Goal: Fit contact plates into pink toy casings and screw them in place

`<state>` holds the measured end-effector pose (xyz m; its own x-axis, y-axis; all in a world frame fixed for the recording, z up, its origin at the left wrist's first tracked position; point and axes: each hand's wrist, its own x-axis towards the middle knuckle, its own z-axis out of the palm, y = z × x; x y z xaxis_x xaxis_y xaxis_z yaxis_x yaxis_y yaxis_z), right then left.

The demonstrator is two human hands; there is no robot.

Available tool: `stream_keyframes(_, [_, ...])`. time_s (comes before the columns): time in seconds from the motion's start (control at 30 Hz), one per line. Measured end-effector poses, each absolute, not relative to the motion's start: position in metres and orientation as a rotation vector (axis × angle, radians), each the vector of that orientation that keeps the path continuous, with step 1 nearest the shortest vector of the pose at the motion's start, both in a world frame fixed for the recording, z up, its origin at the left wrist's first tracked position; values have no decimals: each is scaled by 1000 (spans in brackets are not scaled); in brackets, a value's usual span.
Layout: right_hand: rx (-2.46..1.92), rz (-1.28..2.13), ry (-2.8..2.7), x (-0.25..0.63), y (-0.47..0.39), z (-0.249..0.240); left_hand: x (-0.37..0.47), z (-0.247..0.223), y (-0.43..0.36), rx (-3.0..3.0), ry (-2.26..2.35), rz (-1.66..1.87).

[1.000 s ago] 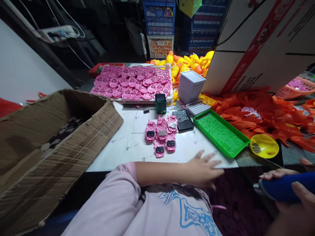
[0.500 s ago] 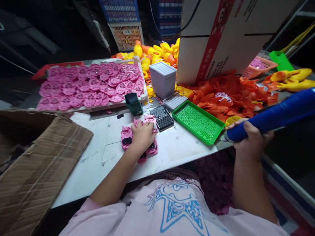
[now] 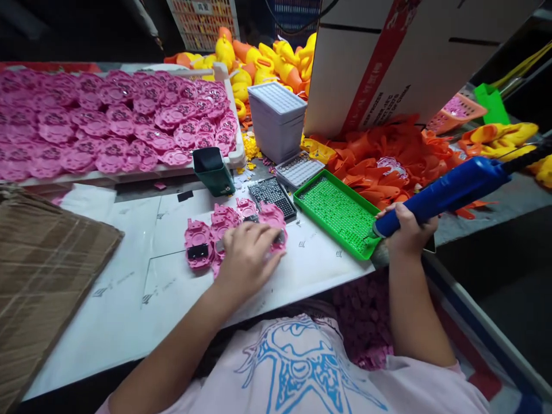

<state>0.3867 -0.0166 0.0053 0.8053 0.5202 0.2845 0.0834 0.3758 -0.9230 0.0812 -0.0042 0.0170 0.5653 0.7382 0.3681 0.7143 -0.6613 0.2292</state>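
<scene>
My left hand (image 3: 248,256) lies palm down over a cluster of pink plastic housings (image 3: 199,238) on the white board. Its fingers are stretched out and touch the housings at the right of the cluster; the hand hides several of them. Black rectangular pieces sit in some housings. In my right hand (image 3: 409,227) is a blue electric screwdriver (image 3: 446,192), gripped near its front end. The screwdriver's tip is at the near right corner of a green perforated tray (image 3: 338,215). Small screws appear to lie in the tray.
A black perforated tray (image 3: 272,196) and a dark green cup (image 3: 212,171) stand behind the housings. Farther back are a white tub (image 3: 277,123) and a rack of pink parts (image 3: 116,123). Orange pieces (image 3: 366,155) are heaped before a large carton (image 3: 357,63). Brown cardboard (image 3: 52,276) borders the left.
My right hand has brought the screwdriver left, its tip now at the green tray. My left hand has shifted nearer over the pink housings, its fingers more spread. The view has moved closer.
</scene>
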Motion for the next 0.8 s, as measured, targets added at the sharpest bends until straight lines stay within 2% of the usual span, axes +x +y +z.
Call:
stream_keyframes(0.13, [-1178, 300, -606, 389, -16, 4, 104, -4, -32, 2661, 960, 544])
stream_keyframes(0.33, [-1150, 295, -661, 389, -17, 2, 118, -39, -42, 2579, 847, 406])
stream_keyframes(0.8, [-1127, 324, -603, 387, -16, 13, 119, -45, -48, 2587, 906, 407])
